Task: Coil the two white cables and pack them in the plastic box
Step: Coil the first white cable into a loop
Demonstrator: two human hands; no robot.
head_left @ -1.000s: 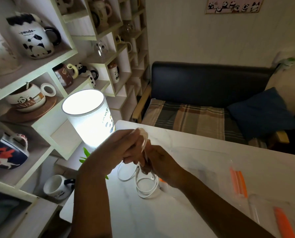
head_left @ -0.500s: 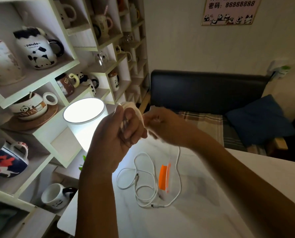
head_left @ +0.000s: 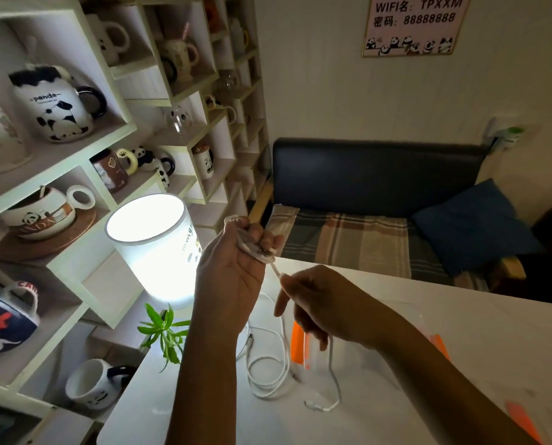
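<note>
My left hand [head_left: 232, 277] is raised at the centre of the frame with its fingers closed around a small bundle of white cable [head_left: 252, 247] — I hold the loops pinched there so they cannot spring apart while more cord goes on. Just below and to the right, my right hand [head_left: 313, 303] pinches the same cable a little way down its length; the short stretch between the two hands runs taut, and the rest drops beneath my palm to the white table [head_left: 461, 332]. There, at lower centre, lie loose loops of white cable [head_left: 268, 370], one plug end showing near the bottom; I cannot tell for sure where one cable ends and the second begins. The clear plastic box [head_left: 303, 348], with its orange clasp, sits right beside those loops, partly behind my right wrist — close by for packing. I judge the first coil only partly wound, and nothing boxed yet.
</note>
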